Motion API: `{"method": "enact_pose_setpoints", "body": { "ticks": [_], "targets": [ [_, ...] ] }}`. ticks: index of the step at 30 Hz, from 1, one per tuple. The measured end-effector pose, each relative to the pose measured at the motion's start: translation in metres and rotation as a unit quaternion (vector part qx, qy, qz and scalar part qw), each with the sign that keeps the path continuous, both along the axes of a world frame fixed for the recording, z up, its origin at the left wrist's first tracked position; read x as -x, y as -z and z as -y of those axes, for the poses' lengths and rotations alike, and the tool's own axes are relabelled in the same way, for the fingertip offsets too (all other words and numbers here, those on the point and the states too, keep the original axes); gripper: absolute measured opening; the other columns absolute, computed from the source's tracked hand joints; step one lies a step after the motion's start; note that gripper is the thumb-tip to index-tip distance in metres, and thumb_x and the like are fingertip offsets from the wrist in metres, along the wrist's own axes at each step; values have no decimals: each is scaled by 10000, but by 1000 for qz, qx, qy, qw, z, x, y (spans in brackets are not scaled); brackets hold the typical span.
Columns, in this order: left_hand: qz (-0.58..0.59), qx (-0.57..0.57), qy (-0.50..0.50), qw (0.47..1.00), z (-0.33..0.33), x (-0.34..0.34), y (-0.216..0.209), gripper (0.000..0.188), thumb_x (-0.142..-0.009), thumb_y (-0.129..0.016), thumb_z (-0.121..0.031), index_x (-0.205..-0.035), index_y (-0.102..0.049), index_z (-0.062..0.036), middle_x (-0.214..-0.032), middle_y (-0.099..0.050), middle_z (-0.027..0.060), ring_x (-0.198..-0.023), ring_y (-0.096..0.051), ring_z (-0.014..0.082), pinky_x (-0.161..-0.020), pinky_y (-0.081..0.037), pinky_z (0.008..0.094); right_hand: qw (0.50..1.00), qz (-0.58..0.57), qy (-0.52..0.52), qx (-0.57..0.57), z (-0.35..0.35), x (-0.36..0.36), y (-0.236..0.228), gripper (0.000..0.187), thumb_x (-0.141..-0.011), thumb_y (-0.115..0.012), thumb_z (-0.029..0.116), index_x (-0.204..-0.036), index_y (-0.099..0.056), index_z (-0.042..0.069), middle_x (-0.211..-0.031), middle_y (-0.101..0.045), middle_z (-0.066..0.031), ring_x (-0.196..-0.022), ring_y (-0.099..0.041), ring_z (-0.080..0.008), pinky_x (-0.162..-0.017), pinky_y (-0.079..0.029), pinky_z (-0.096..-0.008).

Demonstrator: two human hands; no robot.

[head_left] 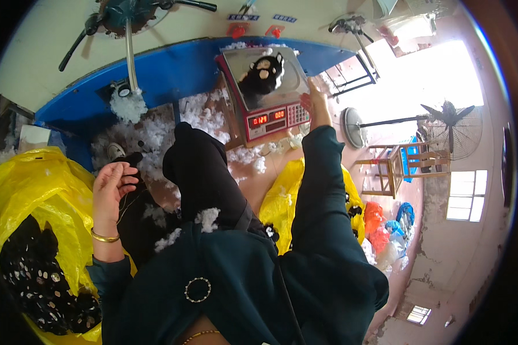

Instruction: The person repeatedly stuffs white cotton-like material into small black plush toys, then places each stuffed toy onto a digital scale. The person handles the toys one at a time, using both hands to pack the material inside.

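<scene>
A black plush toy (262,76) with pale patches lies on the metal plate of a red electronic scale (275,129), whose red digits are lit. Beside the scale's right edge is my right hand (317,106), fingers stretched out and holding nothing. My left hand (115,183) is raised over my left leg, its fingers curled in toward the thumb. A thin thread (133,201) hangs close to those fingers; whether they grip it is unclear. Left of that hand stands a big yellow bag (40,178) with black plush skins (37,276) in it.
Ahead runs a blue-sided machine (172,66) with lever handles and a metal nozzle tipped with white stuffing (128,106). Loose stuffing (149,141) covers the floor. A second yellow bag (282,190) sits right of my legs. Farther right are a fan (448,129), a wooden chair (388,169) and colored bags (376,221).
</scene>
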State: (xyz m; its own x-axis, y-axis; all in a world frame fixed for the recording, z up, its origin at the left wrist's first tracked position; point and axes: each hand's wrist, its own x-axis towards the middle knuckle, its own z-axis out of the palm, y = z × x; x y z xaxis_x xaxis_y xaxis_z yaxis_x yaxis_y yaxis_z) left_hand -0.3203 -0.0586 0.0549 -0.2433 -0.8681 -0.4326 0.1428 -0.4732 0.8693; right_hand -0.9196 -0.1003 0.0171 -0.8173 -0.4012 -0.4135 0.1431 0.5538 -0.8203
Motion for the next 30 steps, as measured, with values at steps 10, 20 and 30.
{"method": "enact_pose_setpoints", "body": {
  "ticks": [10, 20, 30],
  "targets": [
    [-28, 2, 57, 998, 3, 38, -4, 206, -979, -513, -204, -1078, -587, -39, -961, -671, 90, -814, -645, 147, -721, -517, 246, 940, 100, -277, 172, 82, -76, 25, 477, -696, -815, 366, -941, -670, -18, -823, -633, -69, -720, -611, -164, -596, -504, -307],
    [-70, 147, 29, 986, -18, 21, -3, 604, -824, -715, -68, -1345, -410, -56, -1248, -484, 66, -1042, -526, 136, -852, -494, 289, 695, 84, -714, 27, -12, -338, -107, 860, -651, -835, 242, -1383, -405, 103, -1126, -591, -107, -820, -611, -167, -490, -528, -262],
    [33, 275, 23, 961, -14, 30, -33, 774, -615, -855, -19, -1282, -464, -39, -1208, -504, 71, -1134, -476, 163, -973, -421, 284, 641, 6, -724, 255, -28, -345, -82, 736, -672, -862, 153, -1305, -504, 42, -1224, -599, -92, -1132, -512, -144, -936, -432, -317]
  ]
}}
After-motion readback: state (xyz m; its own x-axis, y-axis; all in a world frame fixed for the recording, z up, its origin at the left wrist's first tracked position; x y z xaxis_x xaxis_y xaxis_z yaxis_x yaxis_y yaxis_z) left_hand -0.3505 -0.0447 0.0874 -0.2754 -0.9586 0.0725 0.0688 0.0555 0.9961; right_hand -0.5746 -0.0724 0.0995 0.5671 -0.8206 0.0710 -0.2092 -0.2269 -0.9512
